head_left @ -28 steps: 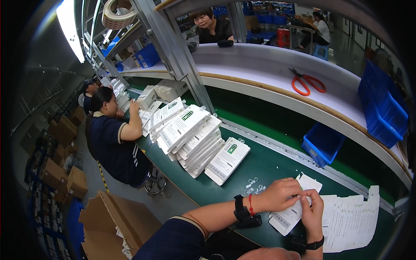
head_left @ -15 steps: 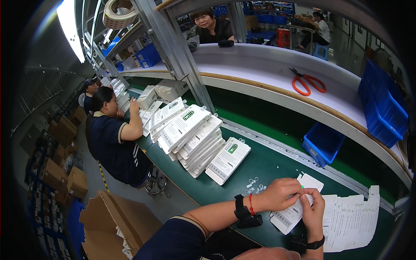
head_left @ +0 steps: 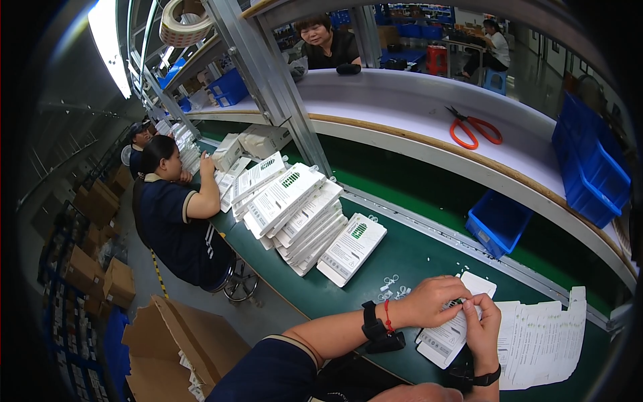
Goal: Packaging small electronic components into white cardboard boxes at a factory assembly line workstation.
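Note:
A flat white box with small grey print lies tilted on the green bench in front of me. Over its upper part, my left hand and my right hand meet with fingertips pinched together. Whatever sits between the fingertips is too small and covered to make out. Left of my left hand lie several small clear plastic loops. A finished-looking white box with a green pattern rests beyond them, next to a tall leaning stack of similar boxes. Flat unfolded white cartons fan out beside my right hand.
A blue bin stands at the bench's back edge. Red-handled cutters lie on the white shelf, near more blue bins. An open cardboard box is at lower left. A co-worker sits along the bench to the left.
My hands stay pinched over the box, with only slight finger movement. The box has shifted a little under them. The person across the shelf has lowered their head.

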Demonstrator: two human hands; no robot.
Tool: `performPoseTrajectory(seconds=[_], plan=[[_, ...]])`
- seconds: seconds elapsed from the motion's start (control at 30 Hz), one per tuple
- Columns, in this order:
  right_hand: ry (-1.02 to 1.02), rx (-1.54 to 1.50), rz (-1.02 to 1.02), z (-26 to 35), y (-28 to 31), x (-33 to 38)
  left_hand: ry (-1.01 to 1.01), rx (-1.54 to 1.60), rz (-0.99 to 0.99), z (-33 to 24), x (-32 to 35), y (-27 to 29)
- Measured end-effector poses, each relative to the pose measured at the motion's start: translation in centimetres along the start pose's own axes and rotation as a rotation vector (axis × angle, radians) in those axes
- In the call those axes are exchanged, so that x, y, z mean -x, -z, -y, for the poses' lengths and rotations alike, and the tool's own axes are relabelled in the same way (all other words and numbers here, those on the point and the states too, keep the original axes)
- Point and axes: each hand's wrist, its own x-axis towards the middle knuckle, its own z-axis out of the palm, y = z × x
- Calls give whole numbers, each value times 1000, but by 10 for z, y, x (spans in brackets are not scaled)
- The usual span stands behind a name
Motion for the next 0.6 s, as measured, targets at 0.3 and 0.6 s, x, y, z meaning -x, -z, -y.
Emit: performPoseTrajectory(seconds=[0.3, 0.6], plan=[[10, 3, 4, 1, 0, 1, 3, -6, 14, 2, 1, 0], [20, -22, -11, 7, -3, 1, -17, -19, -14, 5, 2, 0]])
